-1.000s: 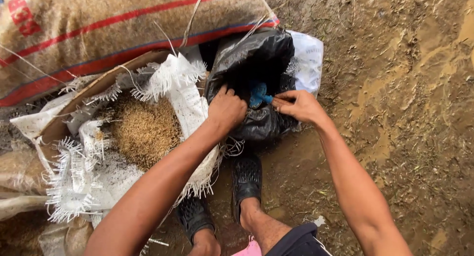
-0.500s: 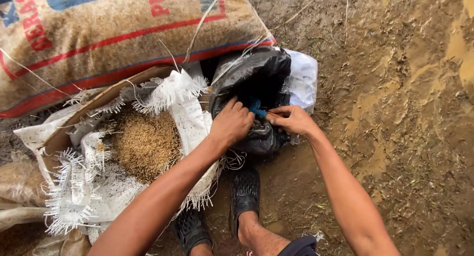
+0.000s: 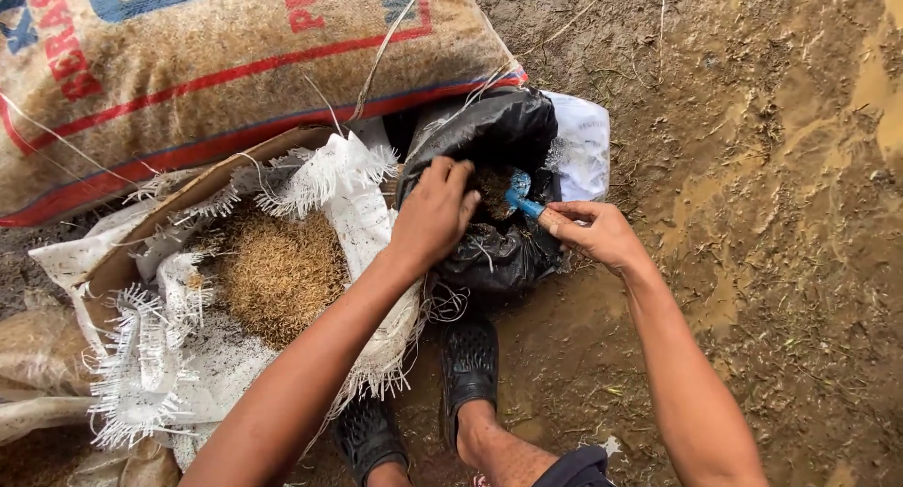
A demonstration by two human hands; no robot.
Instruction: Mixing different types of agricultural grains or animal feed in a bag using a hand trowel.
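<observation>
My left hand (image 3: 435,212) grips the near rim of a black plastic bag (image 3: 489,139) and holds its mouth apart. My right hand (image 3: 593,233) pinches the handle of a small blue scoop (image 3: 520,196), whose head sits inside the bag among brown grain. Just left of the black bag lies an open white woven sack (image 3: 348,205) with frayed edges, holding a heap of golden unhusked grain (image 3: 273,271). Part of the scoop is hidden by the bag's folds.
A large full woven sack (image 3: 207,64) with red and blue stripes lies across the top left. A white plastic bag (image 3: 578,144) sits behind the black one. My two feet in black slip-on shoes (image 3: 467,365) stand on wet muddy ground (image 3: 771,214).
The view has shifted so the bags sit lower and closer. My right hand has drawn back slightly, and the blue scoop now shows more clearly inside the black bag.
</observation>
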